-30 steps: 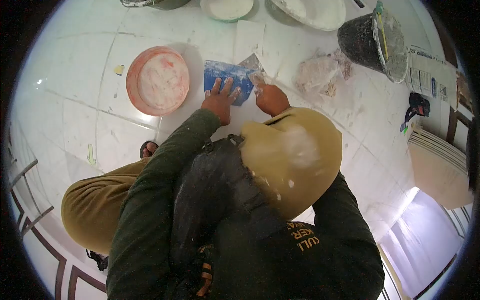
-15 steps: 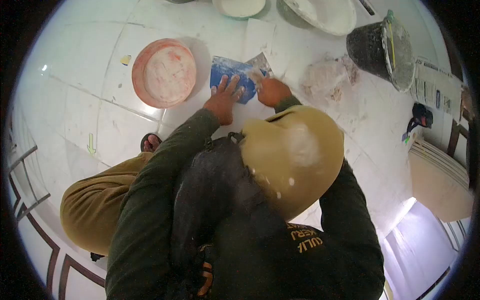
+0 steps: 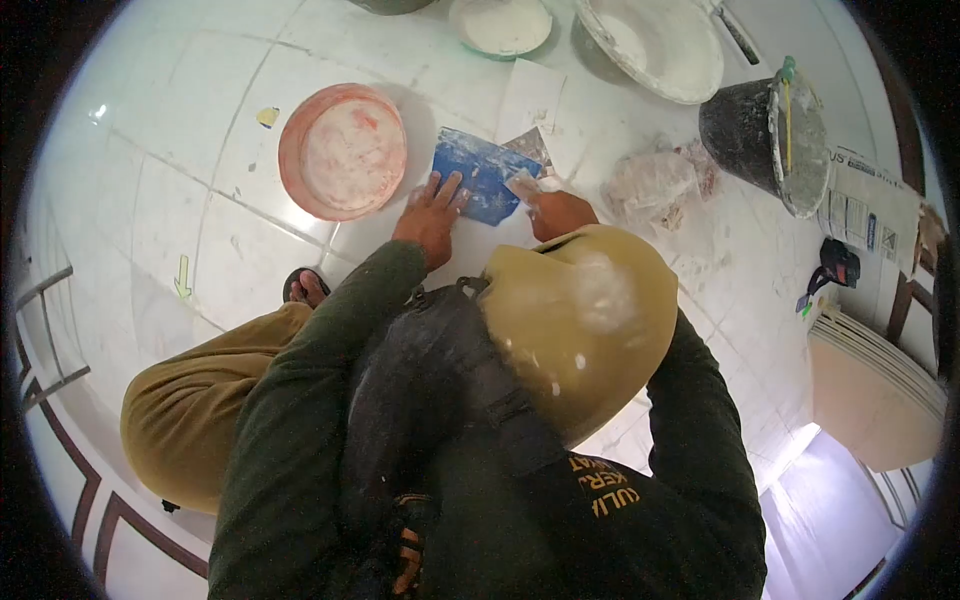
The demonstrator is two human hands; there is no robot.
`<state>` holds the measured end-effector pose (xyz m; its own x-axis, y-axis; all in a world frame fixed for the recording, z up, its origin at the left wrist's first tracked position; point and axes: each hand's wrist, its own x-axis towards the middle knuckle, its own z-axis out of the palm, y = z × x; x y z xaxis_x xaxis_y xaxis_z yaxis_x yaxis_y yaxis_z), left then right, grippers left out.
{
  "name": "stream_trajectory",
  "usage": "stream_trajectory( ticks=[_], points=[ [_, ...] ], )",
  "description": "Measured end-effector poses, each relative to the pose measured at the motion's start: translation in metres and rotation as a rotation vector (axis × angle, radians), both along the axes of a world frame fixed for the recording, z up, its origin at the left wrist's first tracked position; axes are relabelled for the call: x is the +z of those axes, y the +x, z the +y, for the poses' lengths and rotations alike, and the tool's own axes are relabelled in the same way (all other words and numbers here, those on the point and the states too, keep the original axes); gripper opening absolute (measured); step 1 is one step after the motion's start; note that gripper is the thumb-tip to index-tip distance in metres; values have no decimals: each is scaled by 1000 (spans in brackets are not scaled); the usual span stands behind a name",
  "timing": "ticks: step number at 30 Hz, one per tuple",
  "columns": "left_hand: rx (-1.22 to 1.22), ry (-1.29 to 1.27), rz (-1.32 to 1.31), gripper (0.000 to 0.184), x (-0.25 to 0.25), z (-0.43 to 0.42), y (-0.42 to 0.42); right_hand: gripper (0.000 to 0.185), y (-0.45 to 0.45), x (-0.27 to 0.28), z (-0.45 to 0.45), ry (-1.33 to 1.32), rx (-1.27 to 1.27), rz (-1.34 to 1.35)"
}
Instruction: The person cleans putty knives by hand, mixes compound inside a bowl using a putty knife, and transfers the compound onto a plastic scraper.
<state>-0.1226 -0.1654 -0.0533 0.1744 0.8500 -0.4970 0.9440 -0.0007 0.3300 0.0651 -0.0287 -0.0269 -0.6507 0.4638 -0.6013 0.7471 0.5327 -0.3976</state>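
A blue sheet (image 3: 478,170) smeared with white powder lies on the tiled floor. On its lower left edge rests my left hand (image 3: 432,218), fingers spread and flat. My right hand (image 3: 558,212) is closed at the sheet's right side, gripping a small pale piece whose kind I cannot make out. Just beyond, a grey speckled square (image 3: 532,147) sticks out beside the sheet. To the left stands a round pink basin (image 3: 343,152) with whitish residue inside.
Crumpled clear plastic (image 3: 655,187) lies to the right. A black bucket (image 3: 742,130) is tipped at the upper right. White-filled bowls (image 3: 502,27) and a large basin (image 3: 655,45) stand at the top. Stacked boards (image 3: 872,385) lean at the far right.
The view has shifted, so the floor items appear lower. My left hand has slid toward the sheet's lower left edge, uncovering more blue. My right hand stays at its right side.
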Motion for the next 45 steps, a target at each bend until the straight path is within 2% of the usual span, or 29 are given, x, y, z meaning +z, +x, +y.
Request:
stream_trajectory(
  ticks=[2, 5, 8, 11, 15, 18, 24, 27, 30, 33, 35, 39, 42, 45],
  points=[
    [35, 10, 41, 71, -6, -4, 1, 31, 9, -6, -7, 9, 9, -25],
    [39, -25, 50, 69, 0, -3, 2, 33, -27, -33, 1, 40, 80, -96],
    [89, -28, 50, 68, 9, -3, -7, 28, -14, -27, -7, 30, 94, 37],
    [96, 7, 65, 68, -4, -5, -4, 23, -10, -29, -26, 97, -50, 111],
    [47, 49, 82, 68, -6, -3, -9, 24, -51, -12, -6, -12, 149, 8],
    [21, -1, 110, 69, 0, -6, -9, 25, -27, -12, -15, -47, 103, 26],
    [44, -88, 94, 68, 1, 2, -10, 28, -49, -12, -4, 22, 107, 17],
    [24, -80, 112, 69, 4, 0, -11, 28, -23, -13, -9, -50, 49, -164],
    [31, -38, 124, 70, 0, 2, -13, 27, -8, -17, -8, 2, 14, -122],
    [27, -100, 99, 71, -1, -2, -6, 27, -35, -15, 6, 90, 26, -58],
    [23, -134, 119, 71, 7, 4, -13, 27, -28, -28, 8, 47, 55, -86],
    [38, -148, 114, 70, 13, 9, -13, 29, -12, -13, 8, 27, 95, -77],
    [23, -163, 89, 70, 13, 4, -9, 30, -40, -27, 23, 85, 82, 15],
    [11, -155, 103, 69, 14, 7, -15, 29, -35, -20, 24, 65, 97, -87]
  ],
)
